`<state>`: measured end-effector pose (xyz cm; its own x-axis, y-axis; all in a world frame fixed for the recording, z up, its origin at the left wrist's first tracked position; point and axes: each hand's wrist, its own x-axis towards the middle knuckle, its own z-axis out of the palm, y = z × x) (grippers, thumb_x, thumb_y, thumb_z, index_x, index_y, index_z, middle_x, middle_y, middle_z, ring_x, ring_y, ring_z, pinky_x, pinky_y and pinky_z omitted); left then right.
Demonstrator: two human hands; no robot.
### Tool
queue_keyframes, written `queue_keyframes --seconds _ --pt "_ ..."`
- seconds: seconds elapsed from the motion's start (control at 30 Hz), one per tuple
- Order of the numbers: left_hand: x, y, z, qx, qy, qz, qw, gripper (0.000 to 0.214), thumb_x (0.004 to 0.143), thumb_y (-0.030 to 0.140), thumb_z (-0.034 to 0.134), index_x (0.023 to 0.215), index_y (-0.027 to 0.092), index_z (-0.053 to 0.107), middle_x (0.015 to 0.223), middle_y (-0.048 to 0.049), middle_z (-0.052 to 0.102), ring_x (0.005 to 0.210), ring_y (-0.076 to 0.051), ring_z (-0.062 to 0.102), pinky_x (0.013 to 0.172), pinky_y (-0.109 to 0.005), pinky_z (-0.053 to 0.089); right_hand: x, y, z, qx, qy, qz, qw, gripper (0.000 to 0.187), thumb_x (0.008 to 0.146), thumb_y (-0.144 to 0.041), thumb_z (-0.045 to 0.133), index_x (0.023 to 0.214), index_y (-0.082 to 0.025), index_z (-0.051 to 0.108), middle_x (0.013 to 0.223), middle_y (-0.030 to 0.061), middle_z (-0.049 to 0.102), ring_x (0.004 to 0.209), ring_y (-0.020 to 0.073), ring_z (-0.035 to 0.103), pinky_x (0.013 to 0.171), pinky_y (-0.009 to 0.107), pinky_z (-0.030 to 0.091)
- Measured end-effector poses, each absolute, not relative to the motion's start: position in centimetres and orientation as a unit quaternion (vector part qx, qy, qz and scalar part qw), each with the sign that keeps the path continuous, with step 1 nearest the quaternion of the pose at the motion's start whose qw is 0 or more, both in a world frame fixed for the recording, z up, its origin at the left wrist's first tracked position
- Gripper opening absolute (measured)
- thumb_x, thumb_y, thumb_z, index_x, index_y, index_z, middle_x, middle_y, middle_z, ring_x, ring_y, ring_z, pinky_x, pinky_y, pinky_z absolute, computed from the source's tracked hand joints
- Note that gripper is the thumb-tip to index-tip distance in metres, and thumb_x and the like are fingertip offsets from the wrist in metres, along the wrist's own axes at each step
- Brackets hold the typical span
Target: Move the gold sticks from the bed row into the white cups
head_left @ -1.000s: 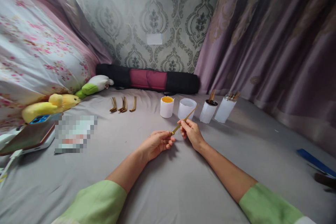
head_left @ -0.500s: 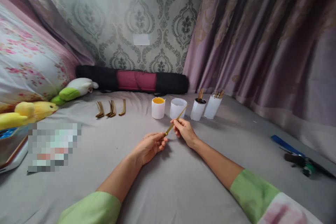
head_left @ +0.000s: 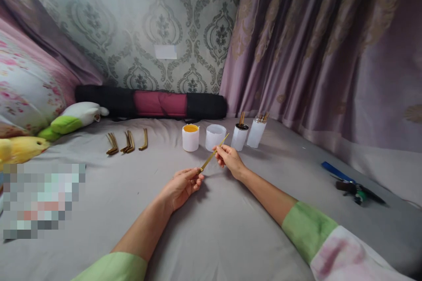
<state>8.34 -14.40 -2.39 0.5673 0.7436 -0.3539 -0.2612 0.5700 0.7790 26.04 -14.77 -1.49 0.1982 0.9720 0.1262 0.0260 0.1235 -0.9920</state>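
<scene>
A thin golden stick (head_left: 211, 157) slants up to the right between both hands above a grey bedsheet (head_left: 211, 237). My left hand (head_left: 182, 184) pinches its lower end with closed fingers. My right hand (head_left: 228, 158) is closed round its upper part, and the tip pokes out toward a white cup (head_left: 215, 136). Beside that stands a white cup of orange liquid (head_left: 190, 137). Right of them stand a dark-rimmed cup (head_left: 239, 135) and a clear jar (head_left: 256, 131), each holding brown sticks.
Three groups of bent golden sticks (head_left: 127, 142) lie at the back left. A black and red roll (head_left: 151, 103) lies along the wall. Plush toys (head_left: 72, 116) and a floral pillow sit left. A blue tool and dark tools (head_left: 354, 186) lie right, below the curtain.
The view has swung to the right, so everything sits further left in frame and more tools show at right. Both hands keep the same hold on the stick.
</scene>
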Motion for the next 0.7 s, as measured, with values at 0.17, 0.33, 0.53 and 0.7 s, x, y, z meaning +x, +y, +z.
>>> queue_keyframes --seconds 0.17,0.33,0.53,0.7 --pt "8.3 -14.5 -2.4 0.352 0.348 0.311 0.812 0.008 0.076 0.014 0.052 0.082 0.008 0.052 0.065 -0.0052 0.058 0.049 -0.006 0.052 0.047 -0.017 0.045 26.8 -14.6 -1.0 -0.525 -0.478 0.397 0.582 0.029 0.072 -0.043 0.048 0.078 -0.015 0.055 0.058 -0.0034 0.049 0.039 0.0041 0.041 0.034 0.016 0.030" --pt "8.4 -14.5 -2.5 0.354 0.346 0.314 0.810 0.008 0.075 0.014 0.052 0.081 0.009 0.051 0.065 -0.0052 0.058 0.049 -0.006 0.052 0.047 -0.016 0.045 27.5 -14.6 -0.4 -0.530 -0.473 0.385 0.589 0.028 0.072 -0.042 0.048 0.077 -0.015 0.055 0.058 -0.0031 0.051 0.040 0.0042 0.042 0.035 0.016 0.031" --pt "8.4 -14.6 -2.3 0.352 0.355 0.317 0.806 0.008 0.076 0.013 0.052 0.082 0.009 0.052 0.064 -0.0049 0.058 0.048 -0.006 0.052 0.047 -0.016 0.045 28.0 -14.6 0.4 -0.533 -0.458 0.380 0.601 0.027 0.072 -0.041 0.048 0.076 -0.015 0.054 0.058 -0.0031 0.050 0.040 0.0041 0.042 0.035 0.017 0.031" --pt "8.4 -14.7 -2.1 0.352 0.351 0.319 0.807 0.007 0.075 0.012 0.052 0.081 0.009 0.051 0.064 -0.0050 0.058 0.048 -0.006 0.052 0.047 -0.016 0.045 28.6 -14.4 0.5 -0.537 -0.457 0.371 0.604 0.026 0.072 -0.040 0.048 0.076 -0.015 0.053 0.058 -0.0029 0.050 0.039 0.0042 0.042 0.034 0.017 0.031"
